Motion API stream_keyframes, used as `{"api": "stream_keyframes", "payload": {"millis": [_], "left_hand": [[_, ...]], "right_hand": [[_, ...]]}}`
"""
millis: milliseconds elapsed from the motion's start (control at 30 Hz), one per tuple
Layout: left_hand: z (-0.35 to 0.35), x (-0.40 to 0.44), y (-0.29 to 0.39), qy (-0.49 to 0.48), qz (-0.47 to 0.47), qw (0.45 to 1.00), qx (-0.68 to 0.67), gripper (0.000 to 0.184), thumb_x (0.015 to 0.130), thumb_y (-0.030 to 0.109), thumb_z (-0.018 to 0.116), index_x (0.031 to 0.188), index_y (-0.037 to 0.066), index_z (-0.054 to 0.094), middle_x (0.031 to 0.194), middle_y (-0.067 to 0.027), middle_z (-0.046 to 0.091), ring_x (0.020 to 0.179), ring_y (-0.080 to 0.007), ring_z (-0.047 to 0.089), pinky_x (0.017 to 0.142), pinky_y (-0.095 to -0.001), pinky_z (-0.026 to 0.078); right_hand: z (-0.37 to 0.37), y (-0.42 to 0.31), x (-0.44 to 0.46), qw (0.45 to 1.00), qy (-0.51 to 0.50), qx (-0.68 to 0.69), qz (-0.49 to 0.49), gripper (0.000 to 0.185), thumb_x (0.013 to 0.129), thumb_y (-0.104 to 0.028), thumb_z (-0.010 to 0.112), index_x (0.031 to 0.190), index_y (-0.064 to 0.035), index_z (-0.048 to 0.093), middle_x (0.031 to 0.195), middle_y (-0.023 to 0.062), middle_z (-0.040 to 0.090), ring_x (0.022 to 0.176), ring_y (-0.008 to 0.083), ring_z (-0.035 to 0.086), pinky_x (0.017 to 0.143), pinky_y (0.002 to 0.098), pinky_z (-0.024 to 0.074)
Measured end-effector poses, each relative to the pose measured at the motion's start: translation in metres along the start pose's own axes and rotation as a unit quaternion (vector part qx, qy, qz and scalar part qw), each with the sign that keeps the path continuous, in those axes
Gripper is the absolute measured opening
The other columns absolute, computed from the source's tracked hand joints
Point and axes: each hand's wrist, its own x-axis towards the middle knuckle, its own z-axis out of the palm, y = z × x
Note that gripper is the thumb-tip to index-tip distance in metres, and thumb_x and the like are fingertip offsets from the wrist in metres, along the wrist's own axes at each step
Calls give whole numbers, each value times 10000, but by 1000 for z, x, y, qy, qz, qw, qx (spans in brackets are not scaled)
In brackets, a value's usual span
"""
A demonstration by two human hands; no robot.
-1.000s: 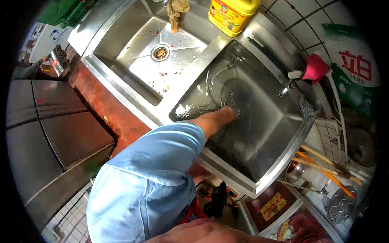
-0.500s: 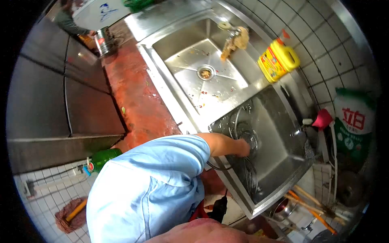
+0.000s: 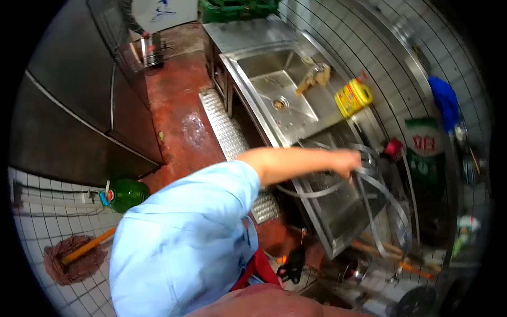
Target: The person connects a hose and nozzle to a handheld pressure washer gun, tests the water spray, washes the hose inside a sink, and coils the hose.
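Observation:
My left hand (image 3: 346,162), bare below a light blue sleeve, is held above the near sink basin (image 3: 338,198), its fingers closed around a looped hose (image 3: 392,194). The hose looks greyish and partly see-through, blurred by motion. One loop hangs to the right of the hand past the basin's edge, and another runs left over the front rim. I cannot make out where the hose ends. My right hand is out of view.
The far sink basin (image 3: 288,87) has food scraps round its drain and a tan cloth (image 3: 316,77) at its edge. A yellow jug (image 3: 353,98) and a green-white bag (image 3: 425,150) stand along the wall. Another person's hand (image 3: 146,35) is near a metal container (image 3: 153,53).
My left hand has risen from inside the near basin, bringing the hose loops up with it. The view has shifted, and the sinks appear smaller and farther off.

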Motion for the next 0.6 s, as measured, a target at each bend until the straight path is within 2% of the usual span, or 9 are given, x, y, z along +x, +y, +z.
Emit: {"api": "stream_keyframes", "payload": {"millis": [67, 100, 200, 233, 267, 433, 500, 533, 600], "left_hand": [[-30, -8, 10, 47, 2, 997, 64, 450, 597, 307, 746, 920, 47, 571, 981, -151, 501, 964, -310, 468, 820, -387, 415], [-49, -20, 28, 109, -38, 990, 75, 430, 593, 293, 746, 924, 68, 587, 976, -141, 518, 972, -299, 476, 825, -378, 417], [-113, -52, 75, 106, -205, 972, 42, 430, 605, 290, 758, 961, 108, 601, 958, -109, 576, 924, -235, 548, 801, -351, 447], [-116, -62, 42, 144, -147, 960, -188, 324, 598, 305, 753, 849, 132, 645, 863, -83, 620, 808, -209, 592, 710, -324, 460], [-140, -77, 79, 199, -229, 953, 15, 301, 616, 270, 749, 857, 123, 643, 886, -53, 630, 811, -152, 597, 717, -294, 456], [-220, -128, 98, 328, -283, 886, -166, 216, 645, 119, 722, 804, 37, 601, 691, -32, 582, 644, -126, 537, 568, -253, 429], [-253, -158, 132, 331, -263, 841, -337, 147, 709, 129, 669, 751, 34, 566, 555, 14, 448, 448, -78, 399, 431, -219, 312], [-272, -167, 125, 285, -187, 895, -288, 151, 724, 124, 643, 765, 33, 530, 519, 30, 395, 401, -69, 331, 411, -205, 258], [-299, -196, 98, 408, -175, 851, -280, 180, 736, 119, 631, 824, 38, 495, 591, 8, 454, 471, -79, 396, 443, -204, 296]], "right_hand": [[-39, 38, 46, 990, -43, -77, -109, 438, 673, 3, 552, 1102, 23, 465, 865, 103, 521, 674, 201, 492, 604, 319, 415], [-20, 26, 16, 991, -61, 95, -75, 442, 671, 1, 549, 1106, 17, 472, 848, 107, 522, 632, 201, 486, 583, 308, 414], [-28, 42, 16, 986, -103, 91, -97, 540, 681, 6, 522, 1207, 20, 399, 794, 102, 517, 611, 196, 501, 564, 325, 429], [-21, 37, 14, 985, -112, 85, -100, 544, 685, 10, 516, 1214, 25, 392, 789, 104, 515, 610, 196, 503, 562, 326, 428], [-20, 39, 17, 984, -113, 87, -107, 549, 685, 15, 517, 1218, 29, 387, 792, 107, 516, 606, 195, 505, 565, 326, 431], [-5, 32, 1, 979, -101, 136, -109, 533, 673, 35, 526, 1193, 22, 406, 739, 101, 502, 568, 201, 507, 555, 323, 454], [3, 30, -9, 980, -93, 141, -109, 486, 671, 35, 524, 1147, 12, 429, 726, 98, 496, 559, 203, 506, 552, 327, 457], [9, 25, -15, 981, -78, 149, -102, 447, 669, 37, 521, 1108, 6, 440, 710, 97, 490, 556, 208, 506, 550, 332, 455], [17, 31, -19, 981, -82, 145, -101, 420, 674, 39, 516, 1084, 1, 434, 690, 98, 484, 558, 215, 507, 546, 340, 450]]}}
